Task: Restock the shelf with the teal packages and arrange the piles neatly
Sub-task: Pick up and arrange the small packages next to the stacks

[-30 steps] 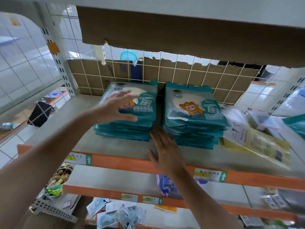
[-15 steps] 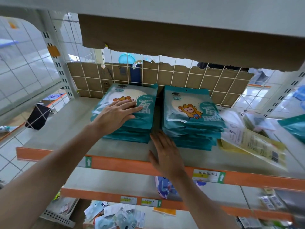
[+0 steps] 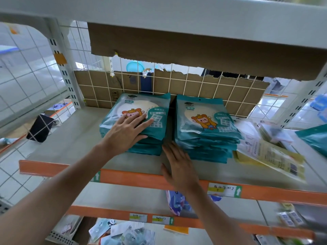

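Two piles of teal packages with a cartoon figure lie side by side on the grey shelf (image 3: pixel 74 138). My left hand (image 3: pixel 126 134) rests flat with straight fingers on top of the left pile (image 3: pixel 155 110). The right pile (image 3: pixel 207 124) stands a small gap away. My right hand (image 3: pixel 178 165) lies open on the shelf in front of that gap, its fingertips by the front lower corner of the right pile. Another teal package (image 3: pixel 315 138) shows at the far right edge.
Yellowish packets (image 3: pixel 272 156) and small white packs (image 3: pixel 276 133) lie to the right of the piles. A wire grid backed with cardboard (image 3: pixel 177 85) closes the rear. The orange shelf edge (image 3: pixel 141 177) runs in front; lower shelves hold loose packets (image 3: pixel 122 232).
My left hand came down onto the top of the left pile and slid further over it. My right hand stayed in front of the gap.
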